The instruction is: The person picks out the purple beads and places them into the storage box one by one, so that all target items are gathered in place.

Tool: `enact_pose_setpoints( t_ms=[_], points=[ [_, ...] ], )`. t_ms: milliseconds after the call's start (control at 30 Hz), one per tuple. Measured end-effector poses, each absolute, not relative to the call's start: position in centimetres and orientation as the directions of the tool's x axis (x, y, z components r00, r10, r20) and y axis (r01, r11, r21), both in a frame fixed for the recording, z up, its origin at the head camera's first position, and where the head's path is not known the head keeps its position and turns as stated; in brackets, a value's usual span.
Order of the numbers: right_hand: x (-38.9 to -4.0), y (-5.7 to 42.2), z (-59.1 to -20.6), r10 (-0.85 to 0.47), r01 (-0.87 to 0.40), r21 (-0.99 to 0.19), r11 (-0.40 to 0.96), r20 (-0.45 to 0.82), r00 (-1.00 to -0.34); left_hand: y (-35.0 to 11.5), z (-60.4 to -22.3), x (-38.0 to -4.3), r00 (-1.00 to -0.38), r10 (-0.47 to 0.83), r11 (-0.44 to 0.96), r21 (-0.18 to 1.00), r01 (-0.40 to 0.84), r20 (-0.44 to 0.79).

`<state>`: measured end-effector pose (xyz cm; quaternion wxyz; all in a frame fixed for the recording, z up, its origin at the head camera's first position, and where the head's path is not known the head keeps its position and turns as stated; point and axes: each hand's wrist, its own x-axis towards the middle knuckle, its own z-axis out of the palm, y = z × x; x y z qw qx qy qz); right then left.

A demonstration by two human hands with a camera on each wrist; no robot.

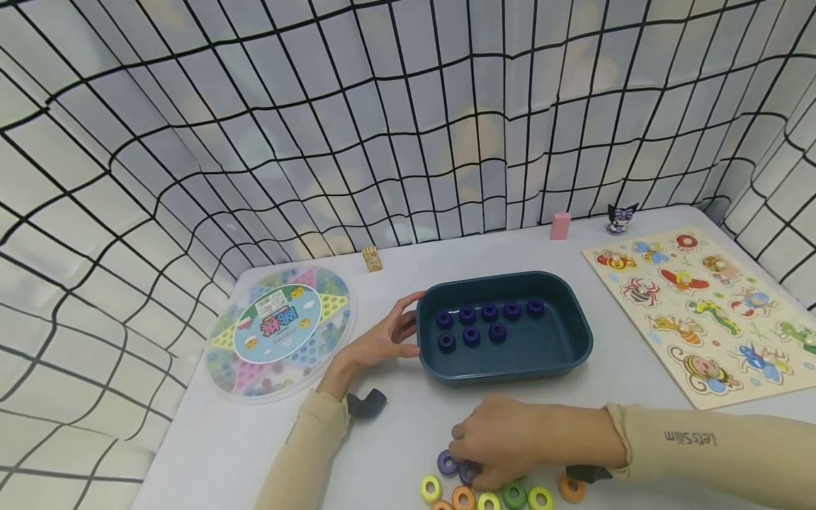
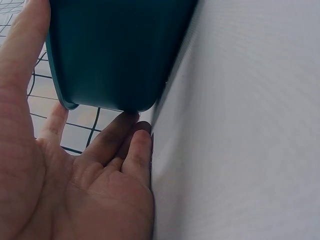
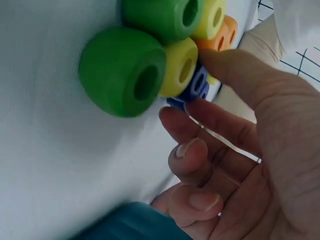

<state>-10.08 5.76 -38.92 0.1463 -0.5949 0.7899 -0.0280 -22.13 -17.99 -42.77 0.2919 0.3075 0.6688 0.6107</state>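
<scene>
My right hand (image 1: 510, 439) is over the beads at the front of the table. Its thumb and index finger pinch a purple ring bead (image 3: 195, 86), also visible below the fingers in the head view. Beside it lies another purple bead (image 1: 448, 462). My left hand (image 1: 379, 340) rests at the left end of a dark teal tray (image 1: 548, 354), its thumb and extended fingers touching the wall and rim. Inside the tray, several dark purple beads (image 1: 489, 313) stand in two rows, toward the left and middle.
Close around the right hand lie yellow (image 1: 431, 489), orange (image 1: 571, 489) and green beads (image 1: 513, 494). A round board-game case (image 1: 344, 312) is at left, a wooden insect puzzle board (image 1: 644, 312) at right. Small figures, including a pink block (image 1: 560, 227), stand along the back near the black-grid curtain.
</scene>
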Motion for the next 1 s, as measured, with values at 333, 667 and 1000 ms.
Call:
enact_pose_setpoints(
  t_ms=[333,667,1000],
  points=[
    [-10.7,5.8,-39.3,-0.916,-0.912,-0.159,0.377,-0.212,-0.341,-17.9,-42.8,-22.2,-0.638,0.77,0.053,0.997,0.061,-0.002],
    [-11.3,5.9,-39.6,-0.903,-0.897,-0.154,0.414,-0.191,-0.384,-18.1,-43.2,-22.3,-0.639,0.769,0.04,0.997,0.073,0.016],
    [-11.7,6.1,-39.4,-0.893,-0.871,-0.206,0.446,-0.174,-0.416,-18.1,-43.3,-22.4,-0.631,0.775,0.025,0.996,0.09,0.038]
  ],
)
